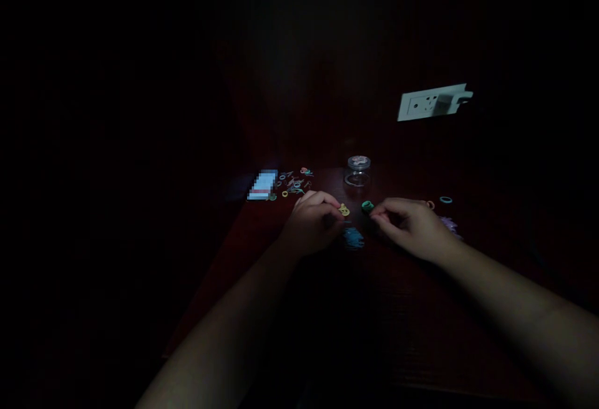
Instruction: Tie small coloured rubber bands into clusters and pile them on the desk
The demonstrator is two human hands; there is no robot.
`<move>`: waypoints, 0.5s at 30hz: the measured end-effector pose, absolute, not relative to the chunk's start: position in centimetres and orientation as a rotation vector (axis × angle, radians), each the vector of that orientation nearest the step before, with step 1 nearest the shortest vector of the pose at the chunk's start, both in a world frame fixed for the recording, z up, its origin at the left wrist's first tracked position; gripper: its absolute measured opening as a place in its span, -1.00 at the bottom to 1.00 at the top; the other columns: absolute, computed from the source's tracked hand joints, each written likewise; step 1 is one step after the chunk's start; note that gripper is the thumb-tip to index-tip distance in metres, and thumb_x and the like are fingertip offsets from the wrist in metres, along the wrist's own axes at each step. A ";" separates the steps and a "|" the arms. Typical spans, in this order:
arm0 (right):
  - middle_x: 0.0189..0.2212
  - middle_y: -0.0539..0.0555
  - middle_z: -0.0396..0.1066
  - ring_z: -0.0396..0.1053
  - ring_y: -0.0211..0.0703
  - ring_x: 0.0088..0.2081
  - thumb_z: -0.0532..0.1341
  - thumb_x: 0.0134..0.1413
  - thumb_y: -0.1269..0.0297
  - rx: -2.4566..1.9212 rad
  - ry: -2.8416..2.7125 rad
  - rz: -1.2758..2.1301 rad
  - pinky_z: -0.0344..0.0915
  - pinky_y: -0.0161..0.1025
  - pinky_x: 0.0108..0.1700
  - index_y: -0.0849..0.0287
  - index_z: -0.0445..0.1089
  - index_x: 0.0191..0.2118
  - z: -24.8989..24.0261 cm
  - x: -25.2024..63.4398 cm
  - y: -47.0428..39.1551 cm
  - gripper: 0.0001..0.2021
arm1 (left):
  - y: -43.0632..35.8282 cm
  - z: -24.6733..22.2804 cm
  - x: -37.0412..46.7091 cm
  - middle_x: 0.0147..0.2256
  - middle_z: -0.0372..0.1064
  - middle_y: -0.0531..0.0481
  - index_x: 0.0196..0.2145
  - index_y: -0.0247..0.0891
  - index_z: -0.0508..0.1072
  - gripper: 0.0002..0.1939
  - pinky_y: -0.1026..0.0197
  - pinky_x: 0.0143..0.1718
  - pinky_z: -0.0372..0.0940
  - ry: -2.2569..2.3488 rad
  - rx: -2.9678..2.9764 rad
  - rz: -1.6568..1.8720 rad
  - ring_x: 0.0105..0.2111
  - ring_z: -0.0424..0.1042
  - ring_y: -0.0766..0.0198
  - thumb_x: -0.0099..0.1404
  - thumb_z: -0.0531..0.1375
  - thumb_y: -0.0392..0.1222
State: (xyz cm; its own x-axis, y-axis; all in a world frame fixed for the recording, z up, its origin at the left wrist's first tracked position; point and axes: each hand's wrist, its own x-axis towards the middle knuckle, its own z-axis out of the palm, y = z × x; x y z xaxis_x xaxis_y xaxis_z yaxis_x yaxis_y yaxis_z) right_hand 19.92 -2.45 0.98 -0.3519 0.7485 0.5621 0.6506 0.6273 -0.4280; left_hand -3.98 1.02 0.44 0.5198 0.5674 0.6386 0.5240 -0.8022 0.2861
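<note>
My left hand (314,222) is closed in a pinch beside a small yellow piece (344,210); what its fingertips hold, if anything, is too dark to make out. Opposite it, my right hand (412,227) has thumb and forefinger together next to a green ring-shaped piece (367,206); anything between those fingertips is too small to tell. A pile of blue pieces (354,238) lies between the hands, on the near side. Purple pieces (450,227) sit partly behind my right wrist, with an orange ring (430,205) and a blue ring (446,199) beyond.
A clear lidded jar (358,172) stands behind the hands on the dark red table (224,278). Scattered small colored bands (294,183) lie at the left, beside a lit phone (262,184). A wall socket (428,103) with a plug is at the upper right.
</note>
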 end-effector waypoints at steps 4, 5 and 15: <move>-0.57 -0.03 0.34 0.30 -0.27 -0.52 0.15 0.19 0.29 -1.108 -2.079 0.152 0.23 -0.31 -0.42 0.17 0.44 -0.36 1.1 20.0 -2.6 -0.84 | 0.8 0.3 -3.8 -0.17 0.42 0.07 -0.36 -0.16 0.52 -0.97 0.12 -0.03 0.25 0.901 2.718 1.021 -0.13 0.35 0.25 0.19 0.27 -0.24; -0.57 -0.03 0.34 0.30 -0.28 -0.52 0.15 0.19 0.29 -1.112 -2.077 0.148 0.23 -0.31 -0.42 0.17 0.44 -0.36 1.1 20.0 -2.7 -0.84 | 0.8 0.2 -3.8 -0.17 0.42 0.08 -0.36 -0.16 0.52 -0.96 0.13 -0.04 0.26 0.882 2.724 0.993 -0.12 0.35 0.25 0.19 0.27 -0.25; -0.60 -0.04 0.33 0.28 -0.30 -0.55 0.17 0.15 0.31 -1.116 -2.052 0.113 0.19 -0.33 -0.45 0.20 0.44 -0.39 1.8 19.4 -3.0 -0.85 | 1.0 -0.1 -3.9 -0.15 0.43 0.04 -0.32 -0.14 0.53 -0.92 0.09 -0.05 0.26 0.891 2.751 0.872 -0.12 0.36 0.21 0.19 0.25 -0.24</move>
